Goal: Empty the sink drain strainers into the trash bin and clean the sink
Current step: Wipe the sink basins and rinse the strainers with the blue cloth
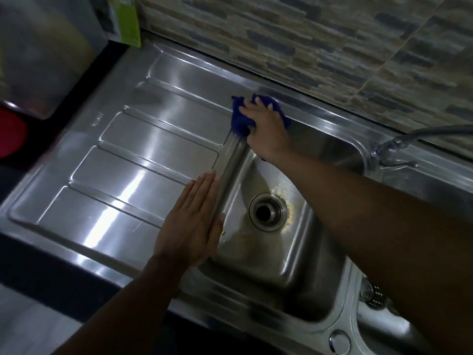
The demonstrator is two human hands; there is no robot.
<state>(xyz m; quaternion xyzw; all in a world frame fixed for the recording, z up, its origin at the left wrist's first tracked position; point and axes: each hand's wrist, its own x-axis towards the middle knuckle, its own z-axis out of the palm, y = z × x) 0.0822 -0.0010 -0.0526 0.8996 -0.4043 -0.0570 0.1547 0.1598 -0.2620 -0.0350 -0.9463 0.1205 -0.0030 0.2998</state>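
Note:
The steel sink basin (289, 254) fills the middle of the view, its round drain hole (266, 211) showing no strainer inside. Yellowish stains ring the drain on its right. My right hand (266, 129) presses a blue cloth (239, 121) against the far left corner of the basin rim, where the rim meets the drainboard. My left hand (192, 224) lies flat, fingers together, on the ridge between the drainboard and the basin, holding nothing.
The ribbed drainboard (122, 165) stretches to the left. A tap (391, 147) stands at the back right. A second basin (384, 319) shows at the lower right. A red object (11, 137) and a green box (125, 19) sit at the left.

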